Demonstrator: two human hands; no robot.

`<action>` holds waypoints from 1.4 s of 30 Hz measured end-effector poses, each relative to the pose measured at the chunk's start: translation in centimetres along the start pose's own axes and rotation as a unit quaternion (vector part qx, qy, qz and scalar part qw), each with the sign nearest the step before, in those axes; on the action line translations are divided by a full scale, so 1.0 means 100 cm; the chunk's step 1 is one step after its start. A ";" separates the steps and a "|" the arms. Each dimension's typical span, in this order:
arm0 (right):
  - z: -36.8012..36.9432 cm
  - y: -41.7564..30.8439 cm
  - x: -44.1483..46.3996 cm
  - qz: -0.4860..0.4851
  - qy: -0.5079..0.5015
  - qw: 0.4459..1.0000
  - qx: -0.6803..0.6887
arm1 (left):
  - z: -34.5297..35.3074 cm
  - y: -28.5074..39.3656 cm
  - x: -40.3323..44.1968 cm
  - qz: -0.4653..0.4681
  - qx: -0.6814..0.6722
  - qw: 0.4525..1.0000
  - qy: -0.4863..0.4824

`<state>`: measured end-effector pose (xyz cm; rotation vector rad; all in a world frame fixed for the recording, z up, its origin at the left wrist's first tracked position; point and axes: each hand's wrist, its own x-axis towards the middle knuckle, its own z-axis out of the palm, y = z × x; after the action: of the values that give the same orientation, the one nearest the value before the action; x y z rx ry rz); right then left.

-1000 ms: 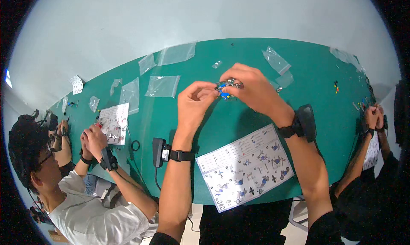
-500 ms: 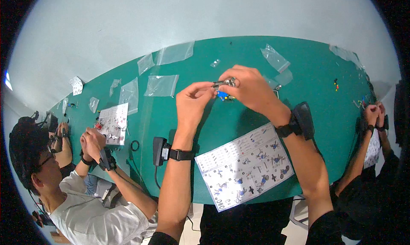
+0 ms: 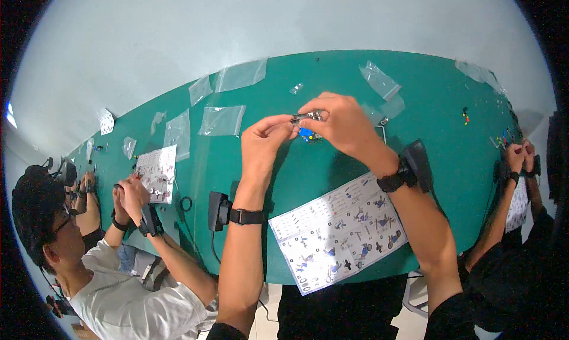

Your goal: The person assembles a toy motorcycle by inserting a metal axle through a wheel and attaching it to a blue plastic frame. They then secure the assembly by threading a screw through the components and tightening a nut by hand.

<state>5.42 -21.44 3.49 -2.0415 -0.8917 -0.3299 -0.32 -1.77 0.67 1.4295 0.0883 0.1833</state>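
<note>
Over the far middle of the green table (image 3: 349,162), my left hand (image 3: 264,137) and my right hand (image 3: 339,122) meet at a small silvery metal piece (image 3: 306,117). My left thumb and fingers pinch its left end. My right fingers close around its right end and cover part of it. Just below the metal piece are small blue and yellow parts (image 3: 306,134); whether they are attached to it or lie on the table I cannot tell. A printed instruction sheet (image 3: 341,233) with pictures of small models lies nearer to me, between my forearms.
Clear plastic bags (image 3: 221,121) lie about the table, with another bag (image 3: 380,80) at the far right. A bent metal piece (image 3: 383,127) is beside my right wrist. Co-workers' hands (image 3: 131,198) work at the left, others (image 3: 520,156) at the right.
Both my hands keep their grip on the metal piece, with only slight movement. The co-worker's hands at the left have moved a little and changed their pose.
</note>
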 end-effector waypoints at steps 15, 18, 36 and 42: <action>0.000 -0.003 0.001 0.018 0.000 1.000 0.026 | 0.000 0.000 0.000 -0.014 -0.024 0.999 0.021; 0.003 0.000 0.001 -0.004 0.012 1.000 0.018 | 0.002 0.002 -0.001 -0.011 -0.009 0.999 0.028; -0.062 0.041 -0.003 0.144 -0.161 0.976 -0.037 | -0.010 0.003 0.002 -0.006 -0.009 0.998 0.067; -0.056 0.033 -0.011 0.124 -0.231 0.960 -0.094 | -0.016 0.002 0.005 -0.014 -0.011 0.996 0.087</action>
<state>7.48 -27.67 4.29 -2.4284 -0.8863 0.2203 -0.12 -0.07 0.66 1.3877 0.2479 0.2850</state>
